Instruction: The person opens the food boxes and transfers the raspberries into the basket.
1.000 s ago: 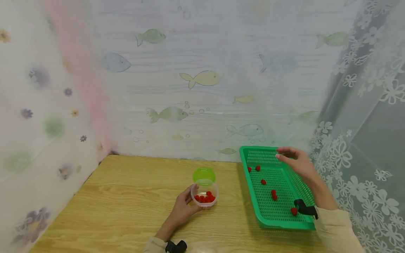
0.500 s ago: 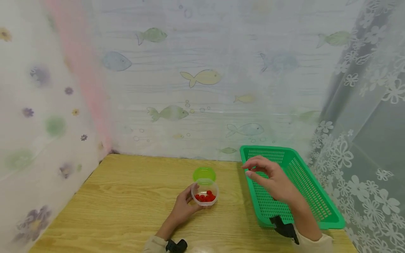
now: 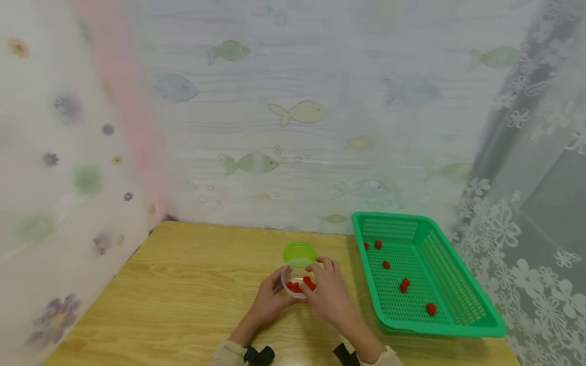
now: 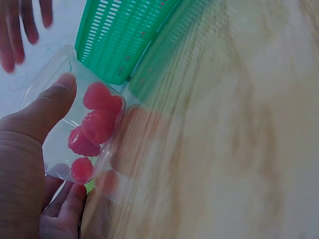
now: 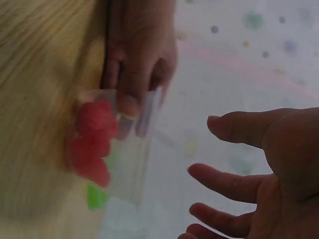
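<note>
My left hand [image 3: 270,296] grips a clear round container [image 3: 287,284] from its left side, thumb in front and fingers behind. Several raspberries [image 4: 98,125] lie at the bottom of the container. Over the container's right side is my right hand [image 3: 330,292]; in the right wrist view the same hand [image 5: 279,169] has thumb and fingers spread apart, with nothing between them. A bright green lid [image 3: 299,251] lies on the table just behind the container.
To the right stands a green perforated basket [image 3: 377,305] with several raspberries [image 3: 431,309] scattered on its floor. The wooden table [image 3: 197,284] extends to the left. A fish-patterned curtain hangs behind, with flowered curtains at both sides.
My right hand has moved left from over the basket to the container, and the basket's raspberries show again. My left hand still holds the container in place.
</note>
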A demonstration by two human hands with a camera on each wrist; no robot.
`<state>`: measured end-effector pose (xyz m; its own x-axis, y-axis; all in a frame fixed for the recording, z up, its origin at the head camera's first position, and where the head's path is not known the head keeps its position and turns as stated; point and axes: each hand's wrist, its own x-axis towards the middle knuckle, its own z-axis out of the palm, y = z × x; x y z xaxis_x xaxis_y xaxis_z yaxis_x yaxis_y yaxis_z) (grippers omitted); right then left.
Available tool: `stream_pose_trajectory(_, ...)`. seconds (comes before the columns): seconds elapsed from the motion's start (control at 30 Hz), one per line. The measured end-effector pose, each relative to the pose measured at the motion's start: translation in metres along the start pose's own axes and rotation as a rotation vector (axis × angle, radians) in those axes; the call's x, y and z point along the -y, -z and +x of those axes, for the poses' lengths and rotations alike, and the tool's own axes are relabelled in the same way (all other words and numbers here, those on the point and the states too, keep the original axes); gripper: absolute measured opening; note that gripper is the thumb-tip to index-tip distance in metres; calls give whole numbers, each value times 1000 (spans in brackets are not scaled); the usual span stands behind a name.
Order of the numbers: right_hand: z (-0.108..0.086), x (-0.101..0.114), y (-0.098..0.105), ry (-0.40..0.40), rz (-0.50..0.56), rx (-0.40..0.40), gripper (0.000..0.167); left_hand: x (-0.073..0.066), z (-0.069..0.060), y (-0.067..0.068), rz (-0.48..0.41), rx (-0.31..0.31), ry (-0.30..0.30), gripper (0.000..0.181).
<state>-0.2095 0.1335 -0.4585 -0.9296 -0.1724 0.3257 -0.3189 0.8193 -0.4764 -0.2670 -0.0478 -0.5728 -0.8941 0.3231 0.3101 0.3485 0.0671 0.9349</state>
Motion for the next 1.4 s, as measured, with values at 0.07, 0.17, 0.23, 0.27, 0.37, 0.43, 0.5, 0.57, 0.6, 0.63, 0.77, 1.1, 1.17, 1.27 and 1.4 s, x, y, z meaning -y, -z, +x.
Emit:
stream_pose_trajectory(0.07,1,-6,-13,-14,42,30,34,0,-1,-1,1,8,3,82)
stream_pose_trajectory(0.17,6,-15,-28,-46,158,103,40,1,-2,-1,5,9,7,83)
stream_pose_trajectory(0.23,10,-19,-37,-75,237,153,43,2,-3,-1,4,8,12,83)
stream_pose_trajectory(0.27,13,-21,-41,-83,266,166,44,2,-3,-1,3,8,11,84)
stream_pose_trajectory(0.37,24,-23,-51,-94,282,167,42,2,-2,1,7,5,2,85)
stream_pose_trajectory(0.43,33,-24,-56,-95,242,164,39,1,-2,3,3,3,13,87)
stream_pose_trajectory(0.5,41,-26,-59,-86,176,168,37,-1,-2,4,1,-3,17,87)
stream_pose_trajectory(0.57,47,-26,-61,-92,110,198,35,-2,-2,5,-6,-2,29,88)
stream_pose_trajectory(0.6,49,-26,-61,-94,81,214,33,-2,-2,5,-4,1,31,88)
stream_pose_trajectory(0.63,51,-25,-61,-94,55,225,30,-1,-2,5,-2,3,31,88)
stream_pose_trajectory(0.77,53,-22,-60,-108,-15,244,22,-1,-2,5,1,12,32,87)
stream_pose_trajectory(1.1,54,-34,-56,-36,65,286,36,-2,0,3,5,30,23,87)
stream_pose_trajectory(1.17,54,-37,-53,-8,113,327,36,-2,0,3,9,30,15,86)
stream_pose_trajectory(1.27,53,-39,-51,9,174,360,33,-1,0,4,14,34,9,86)
stream_pose_trajectory(1.4,50,-38,-52,8,144,300,24,-2,0,3,9,39,17,87)
